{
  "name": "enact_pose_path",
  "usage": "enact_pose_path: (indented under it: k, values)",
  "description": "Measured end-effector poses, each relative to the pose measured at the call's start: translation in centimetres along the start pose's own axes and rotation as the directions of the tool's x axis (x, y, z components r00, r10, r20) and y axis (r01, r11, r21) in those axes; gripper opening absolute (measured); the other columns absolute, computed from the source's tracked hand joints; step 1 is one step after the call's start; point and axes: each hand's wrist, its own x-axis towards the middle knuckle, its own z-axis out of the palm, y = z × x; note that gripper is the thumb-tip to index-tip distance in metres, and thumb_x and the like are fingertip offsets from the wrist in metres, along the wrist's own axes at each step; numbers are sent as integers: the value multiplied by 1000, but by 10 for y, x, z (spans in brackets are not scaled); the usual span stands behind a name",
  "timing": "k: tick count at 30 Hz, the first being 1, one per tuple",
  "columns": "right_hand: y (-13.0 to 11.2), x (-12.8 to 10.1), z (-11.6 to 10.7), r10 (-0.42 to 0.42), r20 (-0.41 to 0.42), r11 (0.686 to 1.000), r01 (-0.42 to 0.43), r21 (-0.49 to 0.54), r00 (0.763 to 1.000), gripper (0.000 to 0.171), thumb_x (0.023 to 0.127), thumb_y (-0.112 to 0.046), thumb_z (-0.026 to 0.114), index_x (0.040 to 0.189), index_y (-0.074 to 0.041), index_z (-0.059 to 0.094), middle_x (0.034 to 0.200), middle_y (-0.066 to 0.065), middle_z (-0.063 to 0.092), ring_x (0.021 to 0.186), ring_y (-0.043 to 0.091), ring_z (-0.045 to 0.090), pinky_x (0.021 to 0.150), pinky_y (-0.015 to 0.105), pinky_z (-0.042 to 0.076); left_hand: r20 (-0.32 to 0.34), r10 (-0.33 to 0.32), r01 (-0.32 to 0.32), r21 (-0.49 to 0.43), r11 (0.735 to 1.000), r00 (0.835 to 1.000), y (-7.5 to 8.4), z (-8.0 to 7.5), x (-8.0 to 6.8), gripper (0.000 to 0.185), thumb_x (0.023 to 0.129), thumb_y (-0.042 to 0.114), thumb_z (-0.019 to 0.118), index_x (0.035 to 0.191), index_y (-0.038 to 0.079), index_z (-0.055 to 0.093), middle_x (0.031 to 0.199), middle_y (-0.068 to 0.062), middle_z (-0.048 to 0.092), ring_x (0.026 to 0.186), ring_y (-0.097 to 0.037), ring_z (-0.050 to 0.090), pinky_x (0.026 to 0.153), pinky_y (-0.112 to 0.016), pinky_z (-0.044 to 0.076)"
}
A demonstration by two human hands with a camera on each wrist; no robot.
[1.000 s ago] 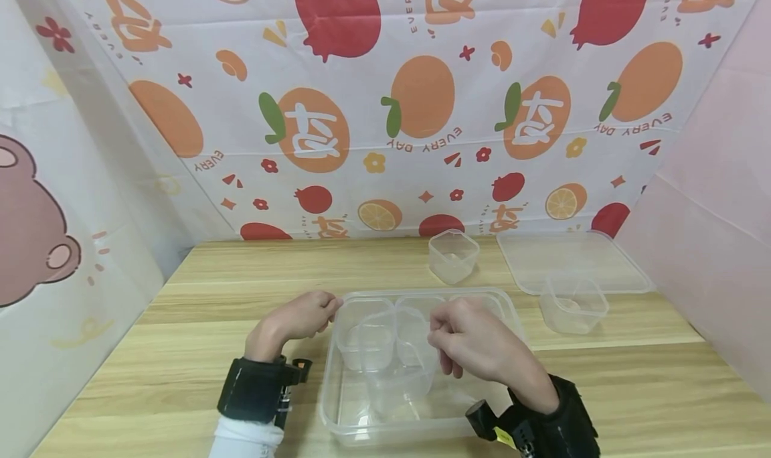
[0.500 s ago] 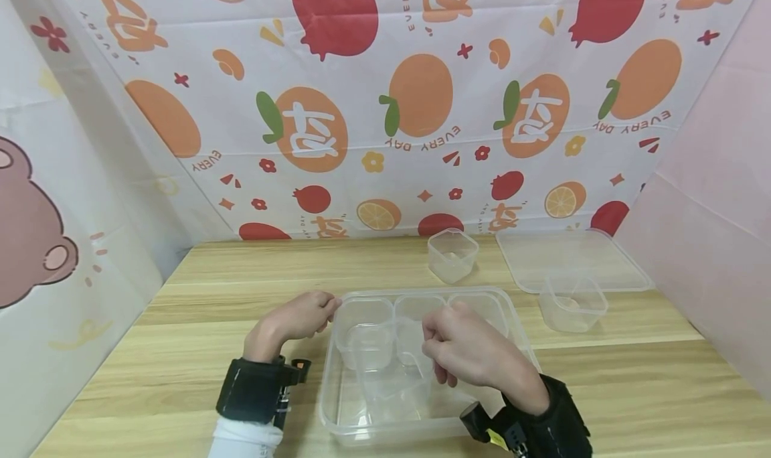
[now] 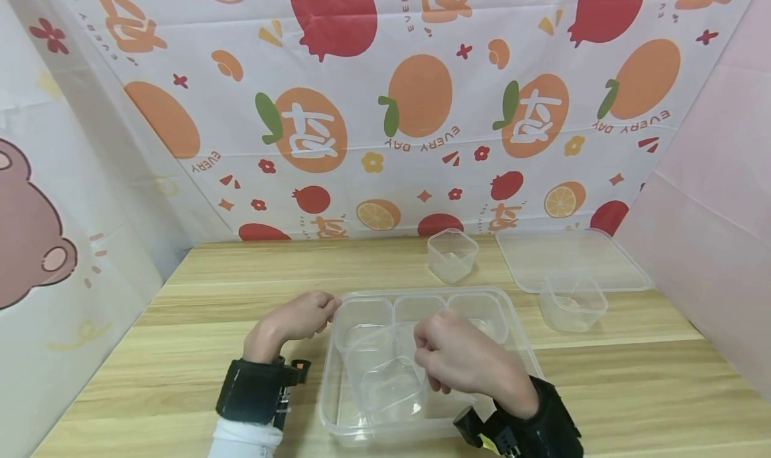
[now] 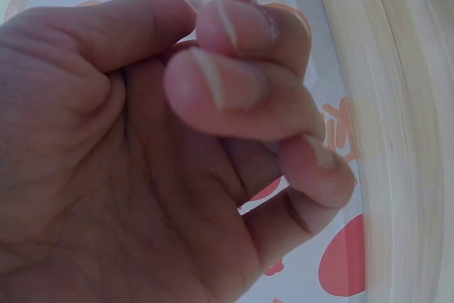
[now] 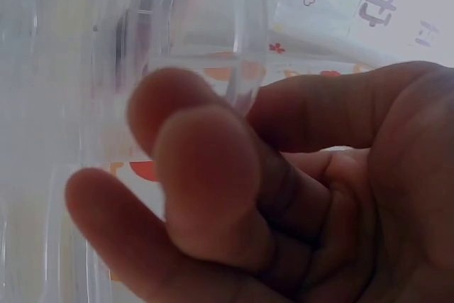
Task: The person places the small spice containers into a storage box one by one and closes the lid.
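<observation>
A clear plastic tray (image 3: 326,391) lies on the wooden table, with several small clear cups (image 3: 482,309) set along its far side. My right hand (image 3: 458,357) pinches the rim of another small clear cup (image 3: 388,391) and holds it low inside the tray's near half. In the right wrist view the cup's wall (image 5: 213,47) sits between my thumb and fingers. My left hand (image 3: 295,321) is curled at the tray's far left corner, its fingertips on the rim. The left wrist view shows only that hand's curled fingers (image 4: 234,83).
Two loose clear cups stand on the table, one (image 3: 453,256) behind the tray and one (image 3: 572,302) to its right. A flat clear lid (image 3: 572,260) lies at the back right. Printed cloth walls close in the table behind and on both sides.
My right hand has brought the cup down and to the left, deeper into the tray's near half. The left hand has stayed at the corner.
</observation>
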Motion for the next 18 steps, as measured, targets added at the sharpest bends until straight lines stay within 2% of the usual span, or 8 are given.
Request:
enact_pose_path:
  k: [7, 12, 18]
  values:
    - [1, 1, 3, -12, 30, 1000, 13, -24, 999, 32, 85, 8, 48, 62, -13, 54, 43, -10, 48, 38, 4, 48, 44, 21, 31, 1, 5, -5, 3, 1000, 1000, 0, 0, 1, 30, 110, 19, 41, 98, 2, 63, 69, -3, 47, 60, -19, 44, 57, -33, 36]
    - [1, 4, 9, -52, 47, 996, 55, -70, 998, 34, 83, 9, 50, 58, -14, 52, 41, -12, 44, 36, 0, 45, 44, 20, 32, 1, 1, -1, 7, 1000, 1000, -1, 0, 1, 30, 110, 18, 41, 97, 2, 63, 69, -3, 47, 61, -18, 44, 58, -33, 36]
    - [2, 7, 16, -111, 24, 973, 113, -203, 994, 36, 81, 7, 53, 54, -17, 50, 42, -15, 43, 39, -6, 43, 45, 19, 33, 2, 0, 0, 1, 1000, 1000, 0, 0, 0, 30, 110, 17, 41, 97, 2, 63, 67, -3, 46, 60, -18, 43, 57, -33, 35]
